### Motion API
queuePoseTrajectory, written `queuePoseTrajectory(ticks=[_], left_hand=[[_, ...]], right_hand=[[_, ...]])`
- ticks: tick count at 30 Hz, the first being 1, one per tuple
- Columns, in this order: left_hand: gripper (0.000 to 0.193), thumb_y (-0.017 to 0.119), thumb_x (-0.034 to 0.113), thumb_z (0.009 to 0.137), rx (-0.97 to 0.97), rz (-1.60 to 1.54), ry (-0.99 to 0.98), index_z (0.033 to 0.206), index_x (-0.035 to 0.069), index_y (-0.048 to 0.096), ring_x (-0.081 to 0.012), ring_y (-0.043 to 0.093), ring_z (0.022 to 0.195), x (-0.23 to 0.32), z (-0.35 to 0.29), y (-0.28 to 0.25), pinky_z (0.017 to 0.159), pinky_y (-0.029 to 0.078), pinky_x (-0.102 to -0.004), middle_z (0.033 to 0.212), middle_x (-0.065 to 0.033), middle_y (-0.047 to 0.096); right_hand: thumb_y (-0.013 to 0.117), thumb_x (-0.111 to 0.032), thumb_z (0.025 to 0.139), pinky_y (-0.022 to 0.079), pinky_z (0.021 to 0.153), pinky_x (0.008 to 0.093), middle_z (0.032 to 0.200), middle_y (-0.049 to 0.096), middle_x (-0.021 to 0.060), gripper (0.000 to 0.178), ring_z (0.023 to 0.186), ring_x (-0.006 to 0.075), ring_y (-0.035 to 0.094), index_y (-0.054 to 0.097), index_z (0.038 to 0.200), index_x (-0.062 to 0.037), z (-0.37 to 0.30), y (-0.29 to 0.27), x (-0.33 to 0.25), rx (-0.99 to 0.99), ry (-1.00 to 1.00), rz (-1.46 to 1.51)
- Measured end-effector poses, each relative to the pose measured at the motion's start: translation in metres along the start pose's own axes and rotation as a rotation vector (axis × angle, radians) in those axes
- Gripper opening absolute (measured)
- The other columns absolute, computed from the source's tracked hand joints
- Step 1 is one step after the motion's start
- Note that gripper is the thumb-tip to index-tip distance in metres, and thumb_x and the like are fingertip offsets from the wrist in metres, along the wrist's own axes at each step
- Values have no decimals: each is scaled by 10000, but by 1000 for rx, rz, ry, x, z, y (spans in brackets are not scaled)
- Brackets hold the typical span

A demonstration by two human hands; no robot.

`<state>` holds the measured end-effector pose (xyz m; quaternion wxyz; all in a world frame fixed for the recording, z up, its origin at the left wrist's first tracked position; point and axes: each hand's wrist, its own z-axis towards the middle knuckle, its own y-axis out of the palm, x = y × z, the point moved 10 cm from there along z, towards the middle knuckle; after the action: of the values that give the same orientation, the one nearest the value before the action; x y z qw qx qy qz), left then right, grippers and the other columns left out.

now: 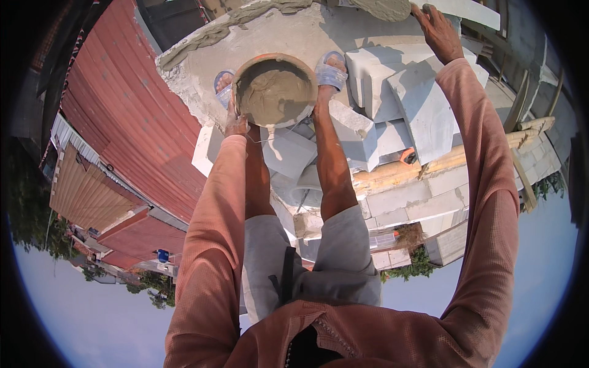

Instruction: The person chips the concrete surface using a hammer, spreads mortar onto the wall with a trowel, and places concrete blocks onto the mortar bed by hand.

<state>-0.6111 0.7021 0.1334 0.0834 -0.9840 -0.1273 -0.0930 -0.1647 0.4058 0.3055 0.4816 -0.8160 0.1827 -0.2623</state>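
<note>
A round bucket (pixel 273 116) of wet grey mortar (pixel 276 95) sits in front of my legs, its thin wire handle hanging on my side. My left hand (pixel 235 122) grips the bucket's left side near the rim. At the far right, my right hand (pixel 437 34) has its fingers curled at the edge of a mortar-covered trowel (pixel 381 8). The top of the picture cuts off part of that trowel, and its handle is hidden. A strip of spread mortar (pixel 236 27) runs along the far edge of the concrete surface (pixel 202 67).
Pale lightweight blocks (pixel 423 104) lie stacked on the right, with an orange tool handle (pixel 408 156) among them. My sandalled feet (pixel 332 70) flank the bucket. On the left, the ledge's broken edge drops toward a red metal roof (pixel 123 104). Bamboo poles (pixel 442 162) cross behind the blocks.
</note>
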Motion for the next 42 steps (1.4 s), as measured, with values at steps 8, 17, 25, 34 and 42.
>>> queuePoseTrajectory(ticks=[8,17,25,34,42], left_hand=[[707,529,0,850,-37,-207,362,1501,85,269,-255,453,1283,-10,31,-44,1070,363,-345,1361,-159,508],[744,619,2,793,11,206,444,1464,50,299,-424,451,1276,60,-7,14,1086,345,-442,1363,-279,472],[766,615,22,773,-45,549,613,1471,51,302,-435,435,1273,124,-41,47,1109,317,-431,1348,-278,467],[785,626,77,792,-89,587,602,1496,85,278,-459,447,1245,127,-21,41,1072,334,-450,1289,-300,493],[792,557,16,793,-73,638,648,1513,144,252,-464,356,1340,101,43,-7,1156,205,-468,1416,-307,393]], right_hand=[[558,-142,961,547,737,408,1096,552,128,415,933,306,636,468,1366,-117,-83,-6,51,91,24,274],[573,-240,918,557,731,429,1040,626,183,316,887,339,676,583,1151,-27,-95,5,-197,-346,-3,685],[602,-260,886,541,849,452,1079,668,222,284,1007,371,668,647,1018,-12,-63,59,-333,-776,93,853],[592,-468,913,445,1007,439,1318,581,162,541,1227,333,550,567,1304,-94,-122,101,-272,-429,179,1201],[592,-495,920,436,975,398,1212,612,142,539,1123,326,569,618,1219,-47,-121,58,-171,-535,232,1351]])
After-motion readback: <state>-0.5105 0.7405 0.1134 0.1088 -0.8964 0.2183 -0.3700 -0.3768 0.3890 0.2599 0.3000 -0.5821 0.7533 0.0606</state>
